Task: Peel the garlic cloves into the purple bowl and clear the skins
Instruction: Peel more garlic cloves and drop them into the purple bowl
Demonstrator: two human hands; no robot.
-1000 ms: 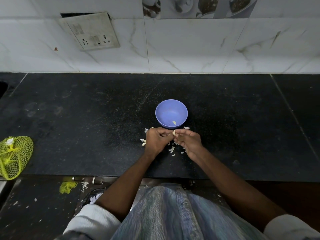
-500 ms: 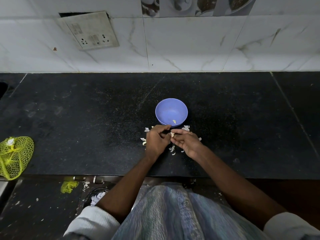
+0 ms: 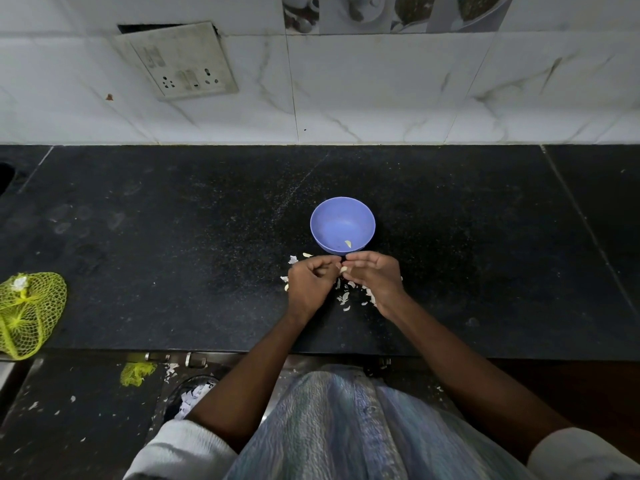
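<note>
writing: none legible
bowl: purple bowl (image 3: 342,224), mid counter (image 3: 173,237), one peeled clove (image 3: 348,243) inside
garlic: pale clove (image 3: 343,269) just below bowl
grip: left hand (image 3: 311,284) & right hand (image 3: 377,277) both pinch it
skins: white skins (image 3: 344,299) on counter under hands

The scene is viewed from a single head-worn camera (wide-angle), aimed forward and steeply down at the black countertop (image 3: 173,237), backed by the tiled wall (image 3: 381,91).

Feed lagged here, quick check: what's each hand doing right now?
Left hand: fingers curled, pinching the garlic clove.
Right hand: fingers curled at the same clove; its grip on it cannot be told.
</note>
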